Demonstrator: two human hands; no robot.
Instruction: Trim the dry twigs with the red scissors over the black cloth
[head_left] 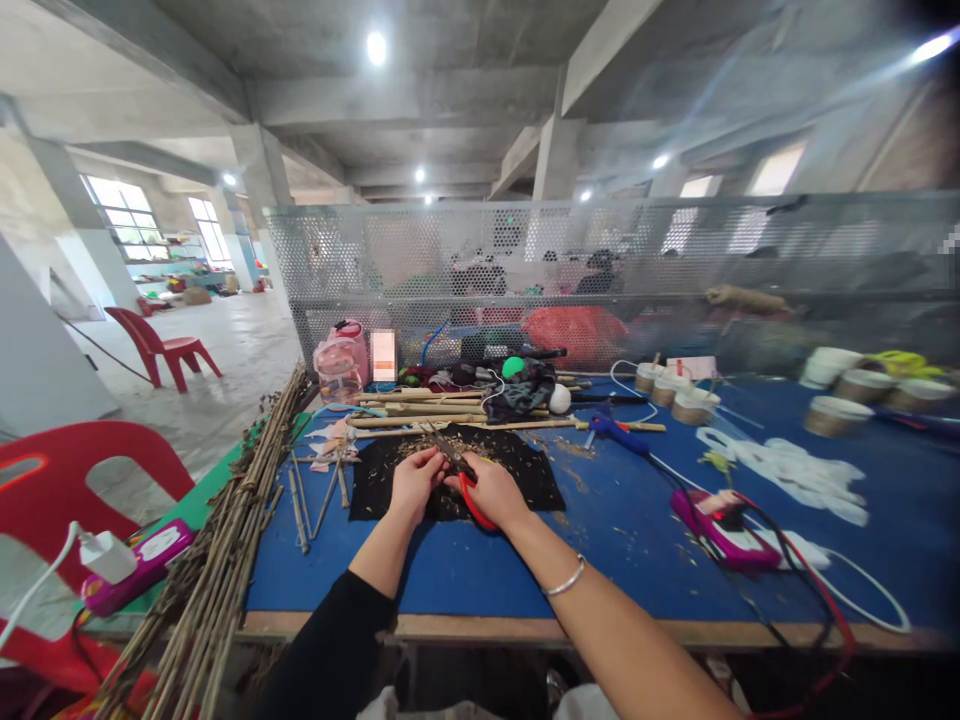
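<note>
My right hand is wrapped around red-handled scissors, whose blades point away from me and to the left. Close beside the blades, my left hand is closed in a pinch; what lies between its fingertips is too small to make out. Both hands are over a black cloth strewn with pale shavings. Left of the cloth lie several short cut sticks and some pinkish scraps.
A long bundle of thin sticks lies along the table's left side. Bamboo poles lie behind the cloth. To the right are a blue glue gun, a purple power strip with trailing cords, and several tubs. A perforated metal screen stands behind.
</note>
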